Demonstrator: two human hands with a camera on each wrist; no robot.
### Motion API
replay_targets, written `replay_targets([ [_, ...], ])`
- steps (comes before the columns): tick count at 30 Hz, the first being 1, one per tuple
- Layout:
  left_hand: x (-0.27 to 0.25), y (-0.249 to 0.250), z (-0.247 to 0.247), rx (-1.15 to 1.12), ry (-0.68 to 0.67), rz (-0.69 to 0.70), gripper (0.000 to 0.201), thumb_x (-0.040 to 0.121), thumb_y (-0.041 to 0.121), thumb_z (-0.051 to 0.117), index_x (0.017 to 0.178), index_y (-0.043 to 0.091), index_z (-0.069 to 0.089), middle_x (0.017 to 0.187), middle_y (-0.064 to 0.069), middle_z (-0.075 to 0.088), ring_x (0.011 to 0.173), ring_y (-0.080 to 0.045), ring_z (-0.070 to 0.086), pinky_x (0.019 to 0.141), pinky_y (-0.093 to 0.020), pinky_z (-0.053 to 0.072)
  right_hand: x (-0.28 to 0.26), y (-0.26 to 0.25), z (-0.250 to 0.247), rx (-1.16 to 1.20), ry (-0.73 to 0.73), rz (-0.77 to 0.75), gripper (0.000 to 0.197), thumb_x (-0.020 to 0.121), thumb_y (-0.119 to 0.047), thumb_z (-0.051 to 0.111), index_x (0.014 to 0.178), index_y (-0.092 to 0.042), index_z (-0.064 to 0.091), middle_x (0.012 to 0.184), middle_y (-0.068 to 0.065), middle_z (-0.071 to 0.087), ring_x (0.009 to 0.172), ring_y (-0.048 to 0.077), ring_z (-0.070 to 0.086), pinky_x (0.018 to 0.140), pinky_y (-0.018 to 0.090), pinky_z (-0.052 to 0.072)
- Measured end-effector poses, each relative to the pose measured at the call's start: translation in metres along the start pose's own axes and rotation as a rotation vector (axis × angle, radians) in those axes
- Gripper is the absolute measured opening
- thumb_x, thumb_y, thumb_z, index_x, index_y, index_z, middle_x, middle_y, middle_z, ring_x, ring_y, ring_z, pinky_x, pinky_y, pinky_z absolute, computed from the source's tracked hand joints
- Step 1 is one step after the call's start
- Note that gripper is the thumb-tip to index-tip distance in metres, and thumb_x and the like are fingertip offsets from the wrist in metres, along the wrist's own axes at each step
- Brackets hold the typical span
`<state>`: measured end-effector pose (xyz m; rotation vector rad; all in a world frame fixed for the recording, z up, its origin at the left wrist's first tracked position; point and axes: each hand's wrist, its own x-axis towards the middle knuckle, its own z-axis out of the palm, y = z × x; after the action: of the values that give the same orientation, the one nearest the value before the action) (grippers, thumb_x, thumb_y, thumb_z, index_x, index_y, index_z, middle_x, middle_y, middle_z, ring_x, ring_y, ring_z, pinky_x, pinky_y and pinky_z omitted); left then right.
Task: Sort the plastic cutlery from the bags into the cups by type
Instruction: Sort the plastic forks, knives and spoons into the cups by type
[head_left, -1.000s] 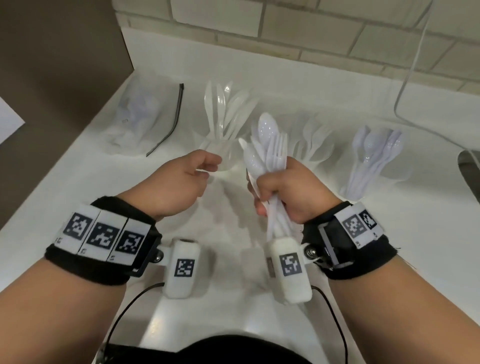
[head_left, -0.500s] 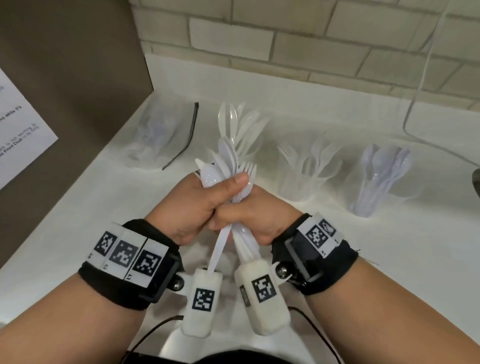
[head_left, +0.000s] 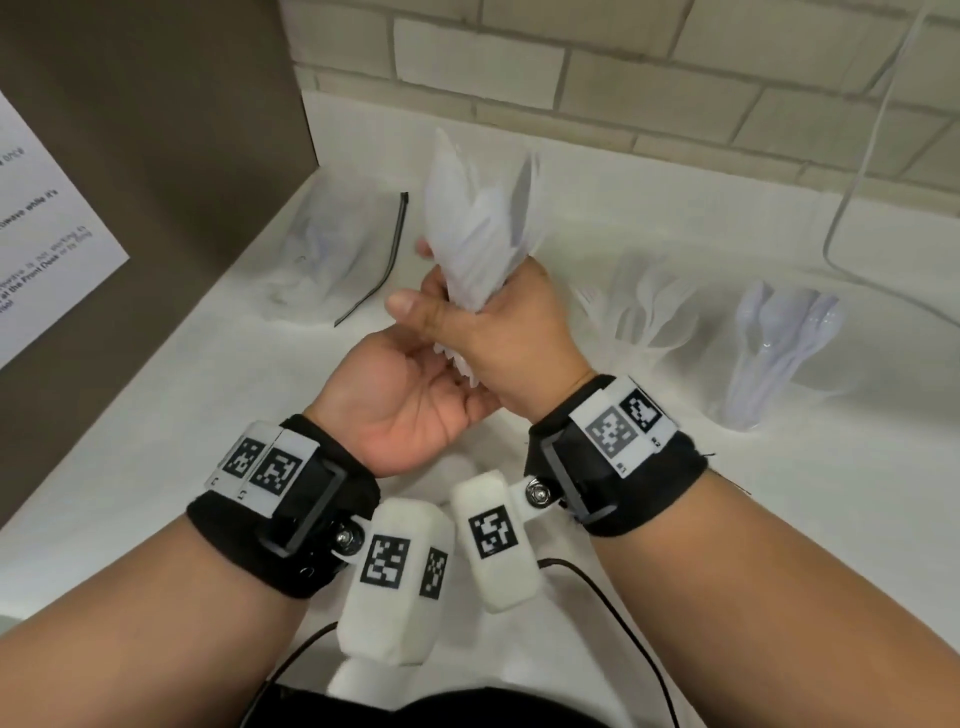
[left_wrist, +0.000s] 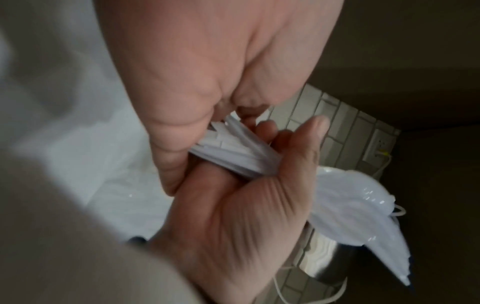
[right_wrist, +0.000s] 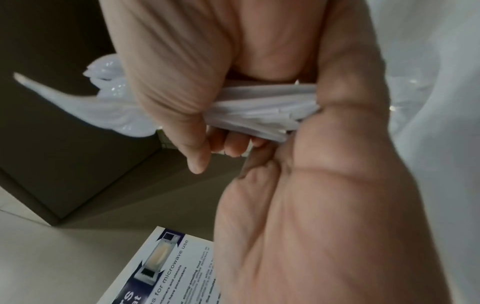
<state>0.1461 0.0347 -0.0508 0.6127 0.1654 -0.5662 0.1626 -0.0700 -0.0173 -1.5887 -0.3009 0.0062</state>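
Observation:
My right hand (head_left: 511, 325) grips a bundle of white plastic cutlery (head_left: 478, 244) upright above the counter, its heads blurred and pointing up. Just below it my left hand (head_left: 415, 395) lies palm up, its fingers curled round the bundle's handle ends (left_wrist: 228, 148). In the right wrist view the handles (right_wrist: 259, 111) pass through both hands. A clear cup of forks (head_left: 644, 317) and a clear cup of spoons (head_left: 779, 353) stand to the right. The knife cup is hidden behind the bundle. A clear zip bag (head_left: 332, 249) lies at the back left.
A brown side panel with a printed paper sign (head_left: 52, 234) closes off the left. A brick wall runs along the back, and a white cable (head_left: 852, 171) hangs at the right. A shiny metal container (left_wrist: 324, 261) appears in the left wrist view.
The bundle has risen and turned more upright in my right hand. My left hand has left the upper part, turned palm up and taken the handle ends from below.

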Motion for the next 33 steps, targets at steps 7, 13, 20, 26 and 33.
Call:
replay_targets([
  [7,0.000,0.003,-0.007,-0.040,-0.089,0.023,0.044,0.100,0.037,0.028,0.123,0.024,0.063,0.137,-0.005,0.056,0.129,-0.024,0.051,0.108,-0.049,0.034,0.001,0.003,-0.009,0.196,-0.041,0.069,0.017,0.083,0.002,0.068,0.079,-0.013,0.060,0.064,-0.001,0.059,0.058,0.018,0.058,0.060,0.029,0.051],
  [13,-0.001,0.008,-0.013,0.181,-0.113,0.024,0.055,0.094,0.057,0.037,0.138,0.027,0.049,0.119,-0.001,0.056,0.119,-0.024,0.053,0.110,-0.046,0.031,-0.003,0.020,-0.009,0.335,-0.141,0.207,0.017,0.085,-0.010,0.061,0.071,-0.016,0.053,0.049,0.002,0.046,0.044,0.019,0.045,0.051,0.032,0.042],
  [20,-0.010,0.022,-0.001,0.756,-0.133,0.138,0.035,0.067,0.018,0.076,0.101,0.010,0.071,0.114,-0.011,0.070,0.106,-0.020,0.066,0.077,-0.027,0.056,-0.025,0.016,-0.005,0.347,-0.568,0.456,0.024,0.092,0.013,0.042,0.076,-0.003,0.050,0.039,-0.005,0.042,0.030,0.003,0.041,0.037,0.016,0.039],
  [26,-0.011,0.013,0.013,0.689,0.138,0.337,0.014,0.090,0.013,0.055,0.084,0.004,0.063,0.089,-0.012,0.075,0.088,-0.025,0.071,0.075,-0.036,0.056,-0.025,0.019,-0.008,0.095,-0.542,0.451,0.017,0.082,0.000,0.066,0.067,-0.008,0.064,0.057,0.005,0.061,0.051,0.014,0.060,0.052,0.022,0.052],
  [33,-0.004,0.018,-0.005,0.968,0.383,0.473,0.011,0.091,0.022,0.059,0.085,0.014,0.055,0.055,-0.002,0.048,0.046,-0.018,0.049,0.054,-0.036,0.050,-0.002,0.007,-0.036,-0.231,-0.038,0.227,0.029,0.071,-0.036,0.081,0.090,-0.026,0.061,0.088,-0.002,0.061,0.071,0.007,0.055,0.065,0.021,0.045],
])
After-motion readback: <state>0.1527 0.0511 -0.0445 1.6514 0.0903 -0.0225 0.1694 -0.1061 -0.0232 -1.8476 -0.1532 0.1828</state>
